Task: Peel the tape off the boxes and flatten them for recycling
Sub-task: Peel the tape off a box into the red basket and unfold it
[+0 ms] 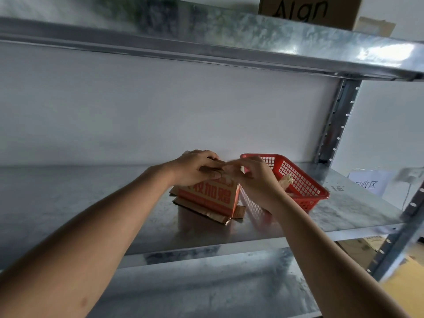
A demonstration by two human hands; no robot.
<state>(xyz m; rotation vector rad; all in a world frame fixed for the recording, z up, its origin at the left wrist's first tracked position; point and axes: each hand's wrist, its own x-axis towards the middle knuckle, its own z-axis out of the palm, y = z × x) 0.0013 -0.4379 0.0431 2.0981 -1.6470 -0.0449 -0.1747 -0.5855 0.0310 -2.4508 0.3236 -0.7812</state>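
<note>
Item: box [207, 198], orange print, standing on the shelf [91, 198] at centre, bottom flaps splayed. Basket [305, 180], red, touching it at 3 o'clock, holding scraps.
Left hand [195, 168]: grip curled over the box top, holding it down.
Right hand [254, 177]: grip pinched at the top edge, apparently on tape; the tape itself is too blurred to confirm.
Risk: tape may tear short if pulled sharply; the light box may tip or slide if the left grip eases.

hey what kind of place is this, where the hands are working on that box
Probably a storeroom or warehouse corner. Galvanised metal shelving with slotted uprights, cardboard boxes stored on the top shelf, and a red plastic basket beside the small orange-printed box suggest it.
</note>
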